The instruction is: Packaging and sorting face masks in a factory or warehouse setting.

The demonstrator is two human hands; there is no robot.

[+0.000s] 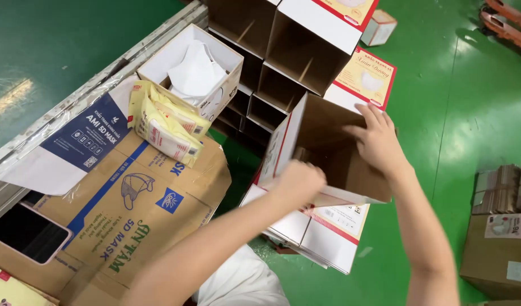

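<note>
Head view, looking down: both hands work on one half-formed carton (323,150), a brown-inside, white-and-red-outside box held open-mouthed above a fanned stack of flat cartons (317,229) on the green floor (464,113). The left hand (299,180) is closed at the carton's near bottom edge, at about 7 o'clock of the box, fingers curled in on an inner flap — how tightly it pinches I cannot tell, since the knuckles hide the fingertips. The right hand (376,139) lies spread over the far rim at about 2 o'clock, fingers hooked over the wall, thumb outside.

Risks, as I judge them:
- The carton hangs in the air on two light grips; if the left hand pushes the flap hard while the right only rests on the rim, the box could rack out of square or slip down onto the flat stack.
- A flap folded against its crease could buckle or tear.
- The flat cartons beneath are loosely fanned — a dropped box could scatter them.

At 10 o'clock sits a small open white box (192,68) with white masks in it, beside yellow packets (167,124) lying on flattened printed cardboard (130,209). At 12 o'clock stand already-erected cartons (283,51), well apart from the hands.
</note>
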